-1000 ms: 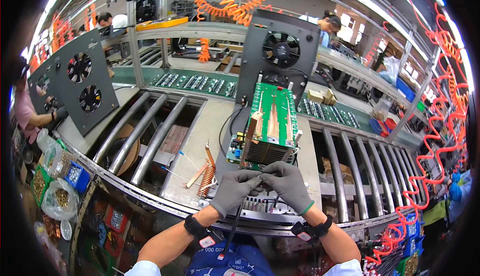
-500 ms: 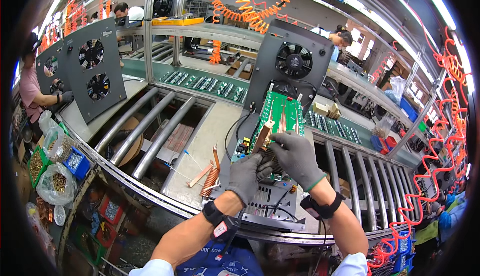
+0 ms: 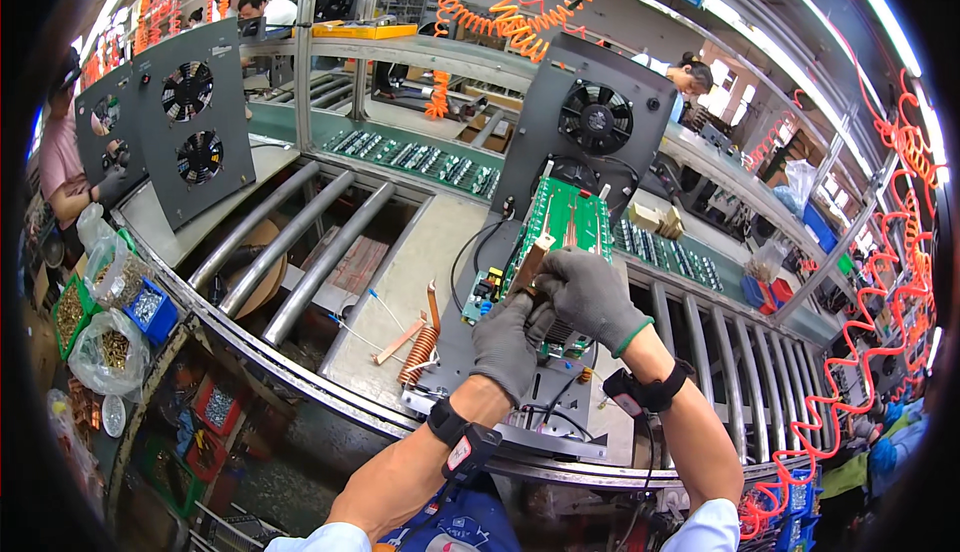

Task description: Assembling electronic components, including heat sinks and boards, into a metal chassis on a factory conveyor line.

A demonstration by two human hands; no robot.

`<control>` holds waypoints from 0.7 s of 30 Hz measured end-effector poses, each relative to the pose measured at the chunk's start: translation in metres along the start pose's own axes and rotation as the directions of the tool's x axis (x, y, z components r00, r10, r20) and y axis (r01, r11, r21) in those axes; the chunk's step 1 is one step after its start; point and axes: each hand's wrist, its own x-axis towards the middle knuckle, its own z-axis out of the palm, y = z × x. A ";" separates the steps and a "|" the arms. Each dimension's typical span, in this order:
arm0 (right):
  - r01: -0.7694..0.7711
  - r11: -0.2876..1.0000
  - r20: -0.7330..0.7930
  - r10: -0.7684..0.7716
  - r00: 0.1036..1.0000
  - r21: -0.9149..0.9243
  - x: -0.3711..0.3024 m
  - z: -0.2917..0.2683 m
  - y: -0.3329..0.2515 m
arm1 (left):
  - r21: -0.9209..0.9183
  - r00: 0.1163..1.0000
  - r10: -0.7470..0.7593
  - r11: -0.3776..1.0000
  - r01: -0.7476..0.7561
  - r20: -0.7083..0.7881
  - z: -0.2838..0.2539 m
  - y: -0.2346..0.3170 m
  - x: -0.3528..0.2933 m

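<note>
Both my hands wear grey gloves and meet over the near end of a green circuit board [image 3: 572, 214]. A flat copper bar [image 3: 528, 264] rises at a slant beside the board's left edge. My left hand [image 3: 507, 344] is closed around the bar's lower part, its fingertips partly hidden. Against the bar's right side, my right hand [image 3: 590, 297] is closed in a pinch; what lies between its fingers is hidden. Under the board is a grey metal chassis [image 3: 545, 422] with a dark panel carrying a fan [image 3: 596, 117] at its far end. A copper coil [image 3: 421, 352] lies left of my left hand.
Metal rollers [image 3: 330, 262] flank the work plate on the left, with more rollers [image 3: 720, 372] on the right. Bins of screws [image 3: 150, 310] and bags stand at far left. Red coiled air hoses [image 3: 850, 352] hang at right. A co-worker [image 3: 68, 167] stands at left.
My right hand has come down and left onto the copper bar, and its fingers have closed in. My left hand stays at the bar's lower part. The view has shifted slightly.
</note>
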 end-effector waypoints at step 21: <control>0.085 0.991 0.022 -0.087 0.996 0.107 0.003 0.006 0.005 | -0.043 0.982 -0.010 0.999 0.019 0.191 -0.015 0.005 0.007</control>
